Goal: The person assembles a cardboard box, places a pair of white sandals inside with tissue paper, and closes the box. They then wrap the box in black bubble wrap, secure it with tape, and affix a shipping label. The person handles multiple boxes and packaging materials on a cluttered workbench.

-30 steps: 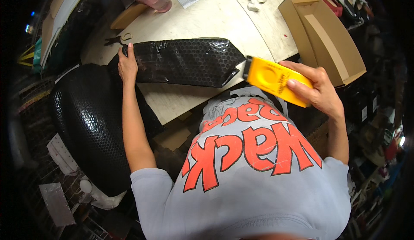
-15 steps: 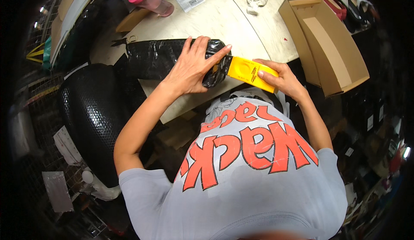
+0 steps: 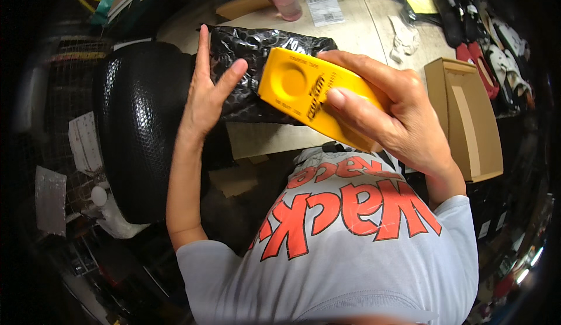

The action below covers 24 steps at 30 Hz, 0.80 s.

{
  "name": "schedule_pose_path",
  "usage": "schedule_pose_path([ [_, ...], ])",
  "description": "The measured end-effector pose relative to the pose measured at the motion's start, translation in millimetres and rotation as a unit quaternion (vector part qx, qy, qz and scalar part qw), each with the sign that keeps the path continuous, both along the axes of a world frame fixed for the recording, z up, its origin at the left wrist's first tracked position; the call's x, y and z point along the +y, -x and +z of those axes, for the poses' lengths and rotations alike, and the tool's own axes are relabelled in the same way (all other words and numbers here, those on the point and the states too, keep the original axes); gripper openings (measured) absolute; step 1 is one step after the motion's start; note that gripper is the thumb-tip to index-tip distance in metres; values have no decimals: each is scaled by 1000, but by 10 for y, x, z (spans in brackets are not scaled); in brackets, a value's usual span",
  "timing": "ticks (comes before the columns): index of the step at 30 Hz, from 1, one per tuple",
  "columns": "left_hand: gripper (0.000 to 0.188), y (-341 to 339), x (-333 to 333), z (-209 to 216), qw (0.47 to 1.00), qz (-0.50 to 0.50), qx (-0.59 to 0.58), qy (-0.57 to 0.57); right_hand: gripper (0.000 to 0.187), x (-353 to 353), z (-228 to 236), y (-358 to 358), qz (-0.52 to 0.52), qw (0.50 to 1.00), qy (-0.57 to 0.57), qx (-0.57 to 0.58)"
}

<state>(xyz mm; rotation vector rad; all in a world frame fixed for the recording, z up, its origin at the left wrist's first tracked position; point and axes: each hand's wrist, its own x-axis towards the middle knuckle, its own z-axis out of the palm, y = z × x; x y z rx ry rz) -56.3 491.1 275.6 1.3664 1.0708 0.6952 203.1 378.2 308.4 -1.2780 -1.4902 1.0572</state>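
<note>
My right hand (image 3: 397, 103) grips a yellow hand-held tool that looks like a tape dispenser (image 3: 292, 85), with a round raised spot and dark print on its side. It is held above the right part of a long parcel wrapped in black bubble wrap (image 3: 245, 41), hiding some of it. My left hand (image 3: 207, 94) is at the parcel's left end, fingers stretched out and thumb apart, holding nothing. Whether it touches the wrap I cannot tell.
The parcel lies on a pale wooden table (image 3: 251, 141). Behind it are a pink-lidded bottle (image 3: 284, 0) and a printed label sheet (image 3: 324, 7). At right stands an open cardboard box (image 3: 461, 120) near several shoes (image 3: 482, 71). A large roll of black bubble wrap (image 3: 140, 132) is at left.
My right hand has raised the yellow tool toward me and left, over the parcel. My left hand has let go of the parcel's right end and moved to its left end, fingers spread.
</note>
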Motion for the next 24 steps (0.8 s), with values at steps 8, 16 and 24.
schedule_pose_path([
  [8,51,1336,579,-224,974,138,120,132,43,3,0,109,36,994,89,61],
  [16,34,2244,844,-713,959,135,-157,192,41,482,-568,761,107,992,45,52],
  [24,45,2193,951,-2050,925,221,-209,226,44,658,-447,983,83,995,-9,-50],
])
